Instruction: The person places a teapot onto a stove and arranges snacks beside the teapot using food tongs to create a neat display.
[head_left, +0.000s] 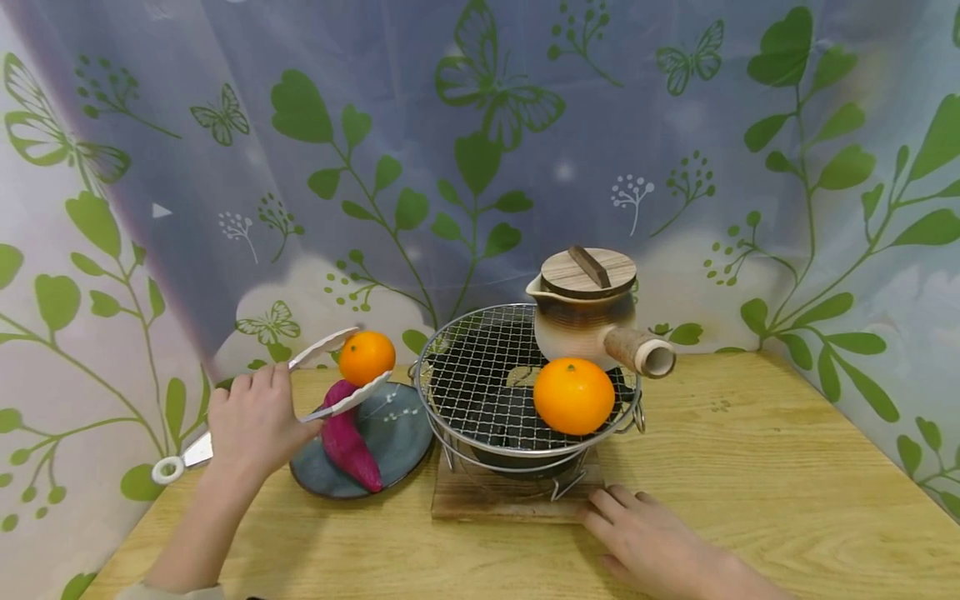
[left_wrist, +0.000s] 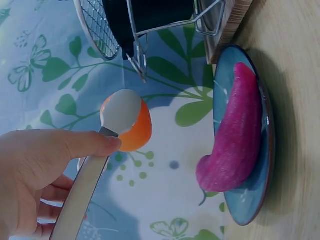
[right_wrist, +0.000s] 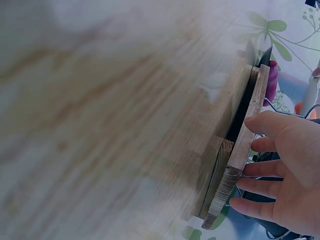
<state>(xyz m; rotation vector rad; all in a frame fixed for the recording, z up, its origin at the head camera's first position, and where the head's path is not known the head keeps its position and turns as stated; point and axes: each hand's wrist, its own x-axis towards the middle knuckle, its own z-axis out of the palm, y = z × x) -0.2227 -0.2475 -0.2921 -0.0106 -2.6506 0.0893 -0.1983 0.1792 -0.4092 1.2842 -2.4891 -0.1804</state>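
Note:
My left hand (head_left: 255,417) grips a pair of tongs (left_wrist: 82,195) with pale tips. Between those tips is an orange (head_left: 367,357), held up above the blue-grey plate (head_left: 401,433). A purple sweet potato (left_wrist: 235,132) lies on that plate. My right hand (head_left: 656,533) touches the front right corner of the wooden base (head_left: 510,500), its fingers (right_wrist: 262,187) spread and fairly straight. Over this base stands a round grill with a wire mesh (head_left: 480,367). A second orange (head_left: 573,397) sits at the right of the mesh, in front of a clay teapot (head_left: 585,321).
The teapot's hollow side handle (head_left: 641,350) juts out past the grill's right rim. A wire loop (head_left: 637,417) hangs at the grill's right side. Behind the wooden table (head_left: 750,467) hangs a leaf-and-butterfly patterned cloth (head_left: 525,192).

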